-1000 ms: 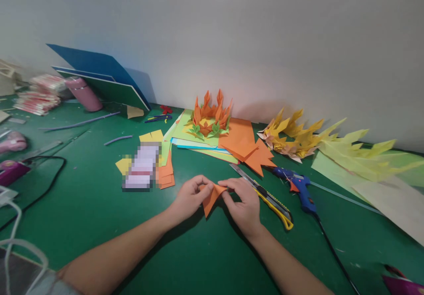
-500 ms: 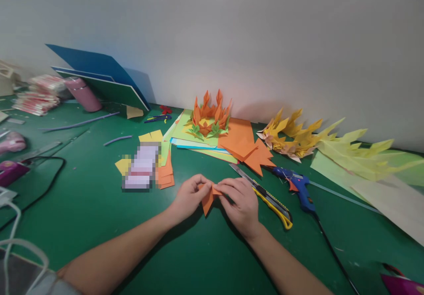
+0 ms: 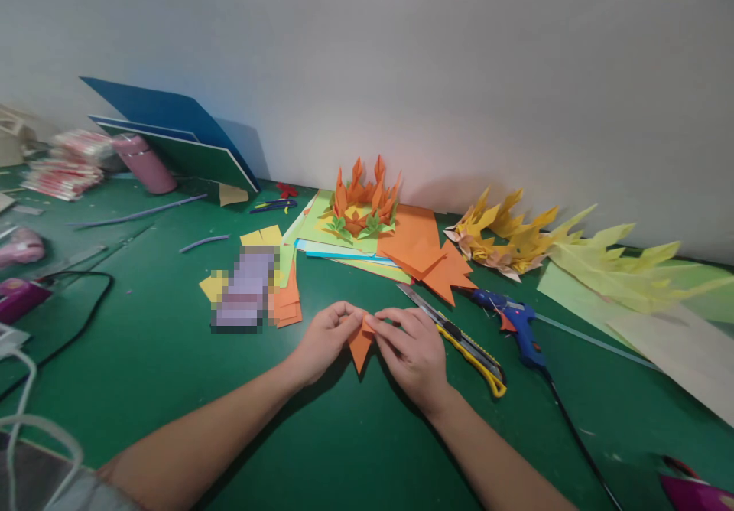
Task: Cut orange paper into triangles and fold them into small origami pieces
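A small folded orange paper piece [image 3: 361,345] sits on the green table [image 3: 172,358] between both my hands. My left hand [image 3: 325,339] pinches its left side with curled fingers. My right hand [image 3: 411,352] presses and pinches its right side, fingers closed over the fold. Only the lower pointed tip of the paper shows below the fingers.
A yellow utility knife [image 3: 464,343] and a blue glue gun [image 3: 514,325] lie just right of my hands. Behind are stacked orange sheets [image 3: 421,249], an orange paper flower [image 3: 364,193], yellow paper flowers [image 3: 505,239], and a blurred pack [image 3: 244,289]. Cables [image 3: 69,327] and pink tools [image 3: 17,297] lie at the left.
My right hand has moved left over the orange paper, folding its right flap inward. The paper now looks narrower. My left hand stayed in place.
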Demonstrator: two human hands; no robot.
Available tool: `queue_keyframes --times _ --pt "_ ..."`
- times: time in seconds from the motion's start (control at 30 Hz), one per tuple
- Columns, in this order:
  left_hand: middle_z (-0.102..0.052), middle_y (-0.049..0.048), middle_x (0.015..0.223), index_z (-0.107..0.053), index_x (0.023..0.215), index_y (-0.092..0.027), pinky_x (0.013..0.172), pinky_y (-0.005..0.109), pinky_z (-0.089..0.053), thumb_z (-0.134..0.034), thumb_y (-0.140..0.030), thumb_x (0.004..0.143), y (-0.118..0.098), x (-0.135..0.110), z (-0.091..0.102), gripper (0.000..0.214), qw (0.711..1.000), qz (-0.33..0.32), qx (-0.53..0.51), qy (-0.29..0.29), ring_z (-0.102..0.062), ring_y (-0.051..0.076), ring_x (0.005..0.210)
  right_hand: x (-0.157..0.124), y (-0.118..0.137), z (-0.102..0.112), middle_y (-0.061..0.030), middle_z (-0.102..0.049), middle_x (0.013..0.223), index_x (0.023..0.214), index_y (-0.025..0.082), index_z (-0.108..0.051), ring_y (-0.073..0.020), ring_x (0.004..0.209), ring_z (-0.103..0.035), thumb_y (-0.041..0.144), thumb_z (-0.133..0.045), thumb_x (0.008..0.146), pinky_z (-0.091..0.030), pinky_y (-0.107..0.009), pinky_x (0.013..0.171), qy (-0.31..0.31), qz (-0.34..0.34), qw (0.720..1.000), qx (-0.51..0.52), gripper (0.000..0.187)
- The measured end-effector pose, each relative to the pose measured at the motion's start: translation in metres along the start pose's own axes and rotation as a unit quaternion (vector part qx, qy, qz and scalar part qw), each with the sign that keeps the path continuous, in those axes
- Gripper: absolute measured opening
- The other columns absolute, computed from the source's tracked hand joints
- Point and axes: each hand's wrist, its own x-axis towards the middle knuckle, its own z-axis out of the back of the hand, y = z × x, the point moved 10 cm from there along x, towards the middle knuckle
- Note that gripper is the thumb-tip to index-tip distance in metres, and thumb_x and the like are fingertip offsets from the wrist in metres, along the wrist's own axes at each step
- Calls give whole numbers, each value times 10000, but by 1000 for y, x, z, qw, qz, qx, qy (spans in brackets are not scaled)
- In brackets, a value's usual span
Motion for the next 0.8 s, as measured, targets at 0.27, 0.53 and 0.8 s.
queue_keyframes --times 0.27,0.53,0.8 --pt "-516 -47 613 -554 694 -156 530 211 -312 -624 -461 684 3 0 1 313 1000 14 -10 -3 -413 88 550 0 0 -2 -57 -683 876 1005 230 -681 -182 761 -549 144 -536 872 -441 -332 675 9 -4 1000 7 214" --pt "-514 -48 618 -555 705 -153 506 208 -283 -629 -486 677 6 1 2 343 999 34 -22 -1 -378 78 522 0 -1 -6 -63 -680 914 1027 231 -676 -188 774 -546 138 -528 867 -445 -341 691 23 -6 1000 1 237" --pt "-582 -16 679 -580 743 -150 642 240 -394 -663 -459 654 3 3 4 332 999 15 -27 -3 -499 115 636 2 -6 -4 -64 -661 937 1014 239 -666 -198 821 -573 96 -466 830 -474 -361 721 19 -43 997 68 308"
